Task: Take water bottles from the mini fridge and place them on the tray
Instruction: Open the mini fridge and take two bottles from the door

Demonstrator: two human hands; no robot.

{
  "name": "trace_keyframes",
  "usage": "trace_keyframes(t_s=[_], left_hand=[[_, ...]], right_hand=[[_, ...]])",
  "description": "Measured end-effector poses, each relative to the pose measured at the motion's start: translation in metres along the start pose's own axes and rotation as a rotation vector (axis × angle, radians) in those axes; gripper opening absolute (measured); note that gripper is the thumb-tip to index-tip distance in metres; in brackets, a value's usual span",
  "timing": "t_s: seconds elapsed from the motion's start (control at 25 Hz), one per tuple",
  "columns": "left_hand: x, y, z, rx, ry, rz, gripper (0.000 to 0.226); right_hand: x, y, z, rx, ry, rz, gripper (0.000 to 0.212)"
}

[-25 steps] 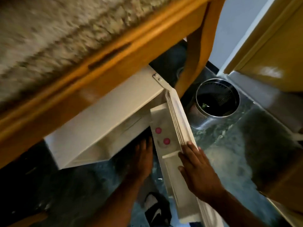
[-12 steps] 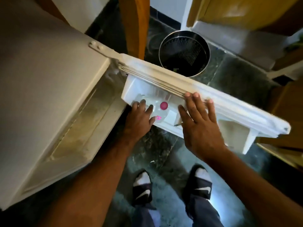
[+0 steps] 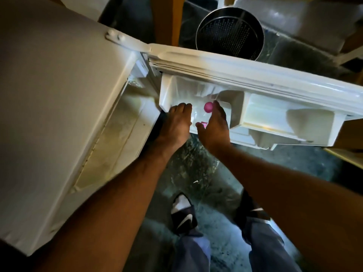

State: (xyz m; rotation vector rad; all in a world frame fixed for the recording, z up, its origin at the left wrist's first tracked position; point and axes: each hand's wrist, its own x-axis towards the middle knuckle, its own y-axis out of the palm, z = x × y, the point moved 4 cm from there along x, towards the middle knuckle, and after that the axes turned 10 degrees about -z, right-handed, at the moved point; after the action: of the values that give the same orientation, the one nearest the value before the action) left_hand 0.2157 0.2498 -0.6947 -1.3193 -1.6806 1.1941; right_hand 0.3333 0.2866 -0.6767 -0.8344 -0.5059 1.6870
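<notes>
The mini fridge door (image 3: 255, 75) is open. Both hands reach into its shelf. The left hand (image 3: 176, 126) and right hand (image 3: 214, 128) are open around the water bottles (image 3: 198, 114), not lifting yet. No tray shows.

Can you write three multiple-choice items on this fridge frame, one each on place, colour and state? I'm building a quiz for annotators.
1. Where is the bottle?
A. door shelf
B. floor
C. fridge top

2. What colour is its cap?
A. blue
B. pink
C. white

3. How is the fridge door?
A. shut
B. taken off
C. open

Key: 1 A, it stands in the door shelf between the left hand and right hand; 2 B, the cap shows pink; 3 C, the door's inner side faces the camera.
</notes>
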Motion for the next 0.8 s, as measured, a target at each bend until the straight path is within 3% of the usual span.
trace_keyframes(t_s=[0.16, 0.44, 0.64, 0.8], left_hand=[[0.003, 0.004, 0.004, -0.089, -0.078, -0.005, 0.051], [-0.008, -0.028, -0.012, -0.097, -0.158, -0.008, 0.029], [-0.038, -0.127, -0.055, -0.098, -0.189, -0.165, 0.031], [-0.052, -0.237, -0.088, -0.081, -0.309, -0.427, 0.03]], right_hand=[[0.029, 0.014, -0.001, -0.017, -0.015, 0.052, 0.032], [0.011, 0.0, 0.004, -0.098, -0.027, 0.2, 0.043], [-0.04, -0.101, 0.07, -0.124, -0.378, 0.207, 0.034], [-0.056, -0.218, 0.132, -0.022, -0.496, 0.029, 0.032]])
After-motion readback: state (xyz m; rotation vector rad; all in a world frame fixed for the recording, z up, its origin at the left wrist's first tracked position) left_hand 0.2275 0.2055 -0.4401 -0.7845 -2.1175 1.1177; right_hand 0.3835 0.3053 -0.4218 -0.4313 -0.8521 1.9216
